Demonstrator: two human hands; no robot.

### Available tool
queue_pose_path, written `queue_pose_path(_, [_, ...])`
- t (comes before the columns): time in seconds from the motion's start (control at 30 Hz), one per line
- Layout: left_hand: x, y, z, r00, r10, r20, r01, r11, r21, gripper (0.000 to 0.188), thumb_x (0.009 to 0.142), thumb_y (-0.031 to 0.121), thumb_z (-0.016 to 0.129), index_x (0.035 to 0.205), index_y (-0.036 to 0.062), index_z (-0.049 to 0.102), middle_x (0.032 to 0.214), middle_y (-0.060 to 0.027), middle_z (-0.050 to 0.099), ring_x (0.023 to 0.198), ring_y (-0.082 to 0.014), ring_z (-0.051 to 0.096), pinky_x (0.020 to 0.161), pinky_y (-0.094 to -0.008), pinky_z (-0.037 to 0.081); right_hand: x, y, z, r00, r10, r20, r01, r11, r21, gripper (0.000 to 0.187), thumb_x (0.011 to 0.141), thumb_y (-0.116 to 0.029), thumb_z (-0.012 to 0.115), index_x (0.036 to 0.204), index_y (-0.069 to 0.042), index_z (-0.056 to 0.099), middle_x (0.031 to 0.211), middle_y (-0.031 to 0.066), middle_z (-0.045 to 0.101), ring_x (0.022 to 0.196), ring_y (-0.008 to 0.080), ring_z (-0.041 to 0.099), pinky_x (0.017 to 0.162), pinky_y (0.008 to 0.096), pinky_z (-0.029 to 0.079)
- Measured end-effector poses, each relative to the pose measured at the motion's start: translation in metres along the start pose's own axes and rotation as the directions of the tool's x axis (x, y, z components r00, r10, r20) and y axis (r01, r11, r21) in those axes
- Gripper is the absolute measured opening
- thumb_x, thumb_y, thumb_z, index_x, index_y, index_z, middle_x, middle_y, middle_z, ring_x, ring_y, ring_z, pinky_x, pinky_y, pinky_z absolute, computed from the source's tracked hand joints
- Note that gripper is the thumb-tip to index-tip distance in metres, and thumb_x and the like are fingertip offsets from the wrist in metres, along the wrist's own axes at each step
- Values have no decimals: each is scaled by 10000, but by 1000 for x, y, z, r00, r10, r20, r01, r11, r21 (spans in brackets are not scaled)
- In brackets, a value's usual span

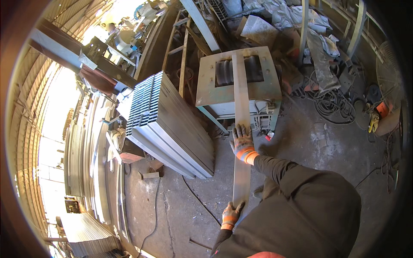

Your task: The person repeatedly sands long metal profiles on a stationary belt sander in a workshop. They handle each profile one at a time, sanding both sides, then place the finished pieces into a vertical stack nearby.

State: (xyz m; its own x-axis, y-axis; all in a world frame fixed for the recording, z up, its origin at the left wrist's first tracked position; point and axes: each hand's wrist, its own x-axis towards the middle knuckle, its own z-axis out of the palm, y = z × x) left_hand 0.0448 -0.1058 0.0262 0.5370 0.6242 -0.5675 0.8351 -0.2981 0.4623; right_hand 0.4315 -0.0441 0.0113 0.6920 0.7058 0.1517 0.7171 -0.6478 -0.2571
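Observation:
A long flat metal strip [241, 174] runs away from me, its far part lying across the top of a boxy grey-green machine [206, 92]. Dark ribbed rollers [224, 73] show in the machine's opening, under the strip. My left hand [231, 215], in a grey and orange work glove, grips the strip's near end by its left edge. Farther along, my right hand [243, 141], gloved alike, lies flat on the strip with fingers spread, just short of the machine.
Left of the machine stands a tall stack of metal strips [180, 133]. Cables [195, 195] trail over the concrete floor. Coiled hoses [333, 105], a fan [389, 64] and yellow gloves [373, 122] are at the right. Long metal lengths [101, 172] lie at the far left.

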Motion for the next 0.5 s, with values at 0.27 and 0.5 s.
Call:
queue_pose_path(0.27, [-45, -90, 45, 994, -58, 93, 56, 998, 31, 745, 986, 747, 783, 1265, 65, 674, 1111, -249, 838, 1096, -495, 795, 946, -580, 612, -77, -16, -18, 991, -44, 124, 42, 999, 20, 874, 1070, -535, 616, 1745, -1, 467, 1859, 309, 334, 1734, 517, 275, 1396, 732, 150])
queue_pose_path(0.5, [-38, -60, 44, 929, 123, -349, -8, 949, 314, 642, 860, 623, 936, 1216, 152, 684, 1048, -151, 789, 913, -406, 793, 812, -554, 635, 3, -9, -7, 946, 316, 74, -312, 823, 475, 1234, 856, -269, 906, 1854, -63, 211, 1893, 264, 263, 1768, 434, 232, 1441, 468, 257])
